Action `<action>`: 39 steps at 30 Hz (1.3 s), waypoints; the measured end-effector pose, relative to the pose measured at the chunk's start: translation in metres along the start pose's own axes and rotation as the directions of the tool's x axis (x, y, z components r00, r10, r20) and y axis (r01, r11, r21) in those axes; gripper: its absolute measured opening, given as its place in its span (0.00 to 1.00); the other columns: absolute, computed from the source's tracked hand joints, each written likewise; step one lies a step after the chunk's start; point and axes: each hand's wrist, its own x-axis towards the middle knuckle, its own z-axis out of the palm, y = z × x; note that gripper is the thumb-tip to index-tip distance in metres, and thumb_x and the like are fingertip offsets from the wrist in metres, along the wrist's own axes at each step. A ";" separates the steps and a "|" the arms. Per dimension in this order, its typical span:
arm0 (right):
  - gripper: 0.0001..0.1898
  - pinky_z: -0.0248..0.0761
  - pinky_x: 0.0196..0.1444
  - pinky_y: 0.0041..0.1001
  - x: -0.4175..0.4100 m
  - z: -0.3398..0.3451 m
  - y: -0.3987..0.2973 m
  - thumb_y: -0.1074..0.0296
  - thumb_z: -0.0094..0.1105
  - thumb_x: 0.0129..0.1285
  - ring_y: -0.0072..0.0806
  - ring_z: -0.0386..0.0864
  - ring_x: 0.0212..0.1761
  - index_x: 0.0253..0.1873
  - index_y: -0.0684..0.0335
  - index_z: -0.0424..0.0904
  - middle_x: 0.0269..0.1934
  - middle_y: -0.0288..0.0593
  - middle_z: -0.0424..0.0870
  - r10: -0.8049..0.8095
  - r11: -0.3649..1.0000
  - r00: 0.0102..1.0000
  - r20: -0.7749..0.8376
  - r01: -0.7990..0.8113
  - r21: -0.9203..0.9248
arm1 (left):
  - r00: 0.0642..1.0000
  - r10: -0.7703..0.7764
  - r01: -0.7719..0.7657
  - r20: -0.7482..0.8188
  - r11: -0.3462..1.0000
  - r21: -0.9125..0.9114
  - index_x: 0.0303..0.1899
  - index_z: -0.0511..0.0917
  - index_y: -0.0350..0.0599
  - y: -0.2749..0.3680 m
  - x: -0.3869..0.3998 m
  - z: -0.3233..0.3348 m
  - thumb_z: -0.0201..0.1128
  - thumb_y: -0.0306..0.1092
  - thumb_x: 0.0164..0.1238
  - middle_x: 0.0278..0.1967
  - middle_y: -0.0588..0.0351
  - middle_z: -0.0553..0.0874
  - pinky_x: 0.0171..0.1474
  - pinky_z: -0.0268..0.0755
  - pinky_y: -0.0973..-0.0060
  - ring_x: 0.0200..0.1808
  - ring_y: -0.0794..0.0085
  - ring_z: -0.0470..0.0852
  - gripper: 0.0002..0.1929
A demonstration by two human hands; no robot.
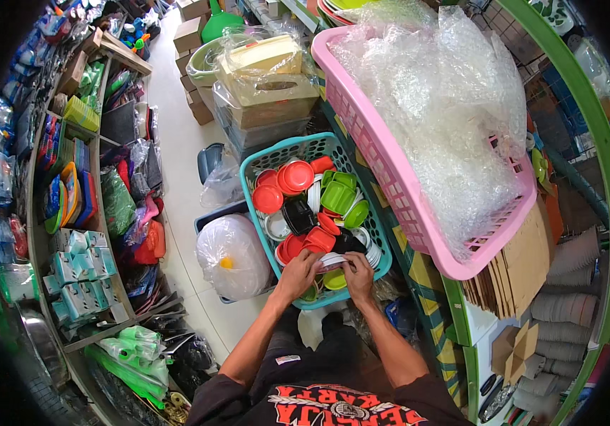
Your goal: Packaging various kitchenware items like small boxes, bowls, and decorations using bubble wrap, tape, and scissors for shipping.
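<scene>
A turquoise plastic basket (251, 197) in front of me holds small dishes: red round ones (267, 198), green ones (338, 197), black ones (299, 214) and stacked white ones (314, 194). Over its near part, my left hand (300, 274) and my right hand (358, 277) grip opposite ends of a small stack of white dishes (332, 260). The fingertips are pinched at its rims. Red dishes (319, 239) lie just beyond my left fingers, and a yellow-green dish (334, 279) lies below the stack, between my hands.
A pink basket (385, 191) filled with bubble wrap (432, 117) stands at the right, above folded cardboard (518, 255). Beside the turquoise basket is a plastic-wrapped white bundle (233, 255); beyond it stand wrapped cream boxes (267, 96). Stocked shelves (83, 341) line the left side.
</scene>
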 end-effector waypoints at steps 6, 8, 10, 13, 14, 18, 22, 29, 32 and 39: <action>0.08 0.80 0.43 0.30 -0.002 -0.007 -0.012 0.79 0.60 0.62 0.39 0.87 0.44 0.46 0.67 0.80 0.45 0.50 0.85 0.086 0.994 0.995 0.047 -0.083 -0.074 | 0.999 0.026 -0.027 -0.041 1.000 -0.008 0.53 0.79 0.43 -0.012 0.002 0.003 0.56 0.33 0.73 0.43 0.42 0.79 0.45 0.76 0.55 0.43 0.45 0.82 0.12; 0.08 0.81 0.42 0.31 -0.003 -0.011 -0.011 0.78 0.61 0.62 0.40 0.87 0.41 0.46 0.67 0.80 0.41 0.50 0.86 0.113 0.991 0.992 0.058 -0.108 -0.081 | 1.000 0.026 -0.026 0.011 0.999 0.037 0.51 0.80 0.42 -0.012 0.004 0.004 0.57 0.32 0.72 0.42 0.44 0.81 0.44 0.76 0.55 0.42 0.46 0.82 0.11; 0.08 0.81 0.41 0.32 -0.004 -0.014 -0.012 0.77 0.61 0.62 0.40 0.88 0.40 0.46 0.67 0.80 0.39 0.50 0.86 0.125 0.989 0.990 0.059 -0.119 -0.086 | 1.000 0.025 -0.026 0.014 0.999 0.046 0.50 0.81 0.42 -0.011 0.006 0.005 0.58 0.32 0.71 0.41 0.44 0.81 0.43 0.76 0.55 0.42 0.46 0.82 0.11; 0.08 0.80 0.40 0.32 -0.005 -0.021 -0.014 0.77 0.62 0.62 0.40 0.88 0.39 0.46 0.67 0.80 0.37 0.50 0.87 0.155 0.984 0.986 0.060 -0.149 -0.099 | 0.999 0.030 -0.032 0.031 0.997 0.077 0.48 0.82 0.42 -0.009 0.009 0.007 0.59 0.32 0.69 0.40 0.45 0.82 0.43 0.76 0.55 0.41 0.47 0.82 0.10; 0.08 0.80 0.40 0.32 -0.006 -0.025 -0.015 0.76 0.62 0.62 0.39 0.88 0.40 0.46 0.66 0.80 0.37 0.50 0.87 0.173 0.980 0.983 0.060 -0.166 -0.108 | 0.998 0.035 -0.039 0.043 0.995 0.096 0.48 0.82 0.42 -0.008 0.010 0.007 0.59 0.32 0.69 0.39 0.45 0.82 0.42 0.76 0.55 0.41 0.47 0.82 0.10; 0.09 0.80 0.40 0.32 -0.009 -0.039 -0.028 0.76 0.62 0.61 0.39 0.88 0.40 0.46 0.66 0.80 0.38 0.50 0.87 0.159 0.982 0.987 0.006 -0.158 -0.106 | 0.983 0.183 -0.180 -0.001 0.967 0.179 0.48 0.82 0.40 -0.003 0.012 0.002 0.60 0.32 0.68 0.39 0.45 0.82 0.41 0.75 0.55 0.41 0.48 0.82 0.11; 0.09 0.79 0.41 0.32 -0.013 -0.073 -0.056 0.76 0.63 0.61 0.41 0.87 0.40 0.46 0.65 0.81 0.39 0.48 0.87 0.125 0.990 0.992 0.023 -0.123 -0.072 | 0.994 0.106 -0.106 -0.015 0.994 -0.038 0.51 0.81 0.39 0.050 0.015 -0.011 0.59 0.33 0.71 0.40 0.46 0.82 0.47 0.75 0.62 0.44 0.54 0.83 0.13; 0.11 0.79 0.46 0.32 -0.024 -0.150 -0.131 0.78 0.66 0.59 0.39 0.86 0.43 0.46 0.62 0.85 0.43 0.45 0.87 -0.138 0.988 0.990 0.012 0.138 -0.063 | 0.838 0.111 0.183 0.534 0.865 -0.468 0.70 0.64 0.39 0.125 -0.007 -0.009 0.43 0.49 0.82 0.51 0.54 0.82 0.51 0.76 0.70 0.43 0.67 0.83 0.27; 0.14 0.80 0.42 0.27 -0.036 -0.183 -0.157 0.79 0.68 0.57 0.33 0.86 0.42 0.48 0.60 0.88 0.42 0.44 0.86 -0.177 0.981 0.979 -0.102 0.167 -0.094 | 0.794 0.124 0.374 0.596 0.674 -0.638 0.72 0.60 0.42 0.168 -0.017 -0.003 0.41 0.52 0.82 0.41 0.58 0.79 0.35 0.72 0.80 0.33 0.79 0.76 0.28; 0.12 0.78 0.41 0.28 -0.081 -0.237 -0.172 0.79 0.69 0.55 0.34 0.85 0.40 0.45 0.61 0.88 0.39 0.43 0.85 -0.116 0.983 0.918 -0.378 0.052 -0.176 | 0.808 0.230 0.342 0.542 0.567 -0.749 0.68 0.63 0.37 0.232 -0.034 0.038 0.36 0.52 0.83 0.31 0.57 0.78 0.27 0.67 0.81 0.26 0.79 0.75 0.28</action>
